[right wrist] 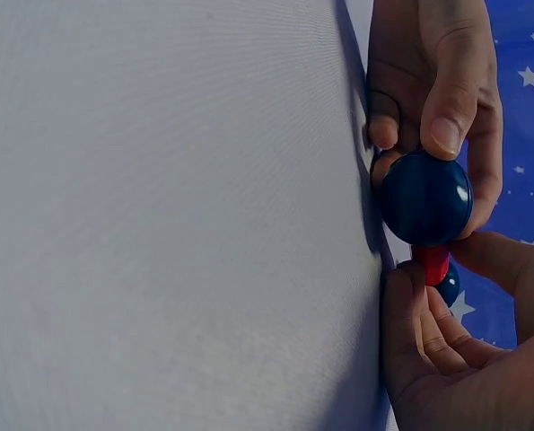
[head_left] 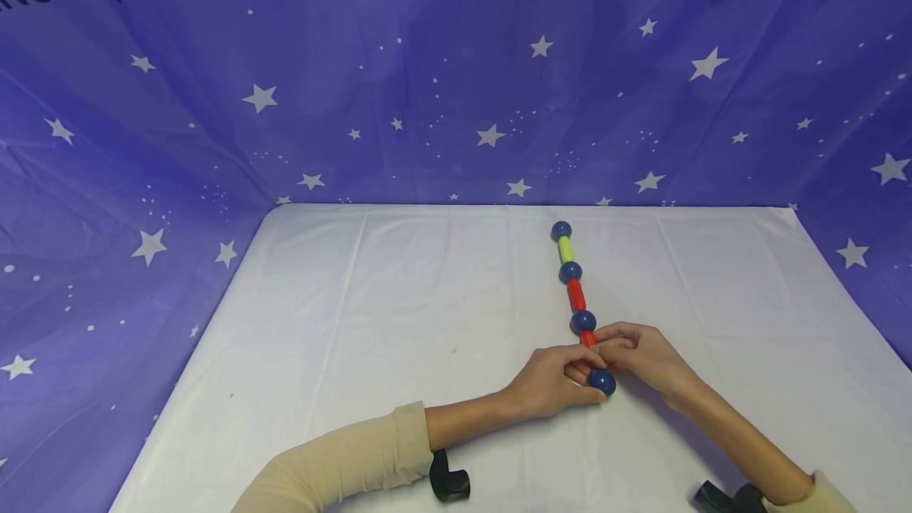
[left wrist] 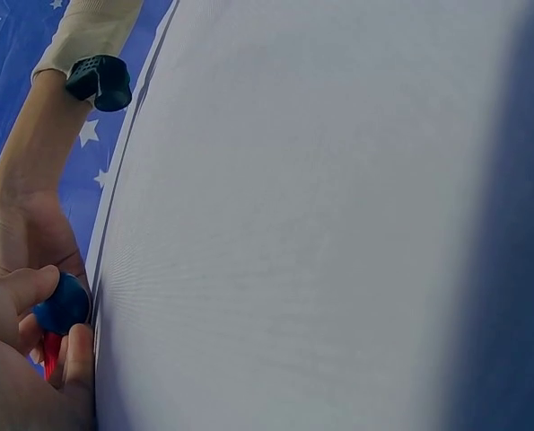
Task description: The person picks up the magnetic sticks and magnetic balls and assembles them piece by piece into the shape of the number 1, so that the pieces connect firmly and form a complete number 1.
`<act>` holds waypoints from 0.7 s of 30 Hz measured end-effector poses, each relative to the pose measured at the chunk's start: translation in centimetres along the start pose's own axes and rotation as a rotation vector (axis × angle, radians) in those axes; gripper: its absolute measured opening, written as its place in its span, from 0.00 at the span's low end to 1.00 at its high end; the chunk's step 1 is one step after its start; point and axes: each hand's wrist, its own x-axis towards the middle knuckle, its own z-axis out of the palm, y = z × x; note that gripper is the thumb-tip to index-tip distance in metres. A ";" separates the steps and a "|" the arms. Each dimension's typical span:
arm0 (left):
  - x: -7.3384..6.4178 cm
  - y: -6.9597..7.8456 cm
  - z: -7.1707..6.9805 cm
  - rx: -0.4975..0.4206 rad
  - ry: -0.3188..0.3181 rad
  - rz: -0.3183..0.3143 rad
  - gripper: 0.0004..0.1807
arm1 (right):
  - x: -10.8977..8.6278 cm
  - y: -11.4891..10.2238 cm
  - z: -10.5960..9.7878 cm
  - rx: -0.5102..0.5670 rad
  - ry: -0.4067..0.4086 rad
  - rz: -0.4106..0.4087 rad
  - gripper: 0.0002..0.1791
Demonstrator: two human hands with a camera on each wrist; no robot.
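A straight chain of blue balls and coloured rods lies on the white table, running away from the hands. From the far end come a blue ball (head_left: pixel 561 231), a yellow-green rod (head_left: pixel 566 248), a blue ball (head_left: pixel 571 272), a red rod (head_left: pixel 576 296) and another blue ball (head_left: pixel 583 322). A second red rod (right wrist: pixel 433 264) joins that to the nearest blue ball (head_left: pixel 602 383). My left hand (head_left: pixel 550 380) grips this nearest ball between thumb and fingers. On its other side my right hand (head_left: pixel 647 356) pinches the second red rod, whose middle the fingers partly hide.
White cloth covers the table (head_left: pixel 399 291). Purple star-printed sheets (head_left: pixel 427 85) rise behind it and along both sides. Black wrist-worn devices (head_left: pixel 449 480) sit at the cuffs of both beige sleeves (head_left: pixel 356 457).
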 end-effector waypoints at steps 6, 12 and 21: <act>-0.1 0.0 0.0 -0.022 0.011 -0.008 0.17 | 0.0 0.0 0.0 -0.003 -0.005 0.003 0.22; -0.1 0.0 -0.1 -0.037 0.015 -0.014 0.17 | 0.3 0.0 0.0 -0.042 0.019 0.016 0.23; -0.2 0.1 -0.1 -0.058 0.005 -0.013 0.17 | 1.0 0.1 -0.3 -0.054 0.059 -0.042 0.29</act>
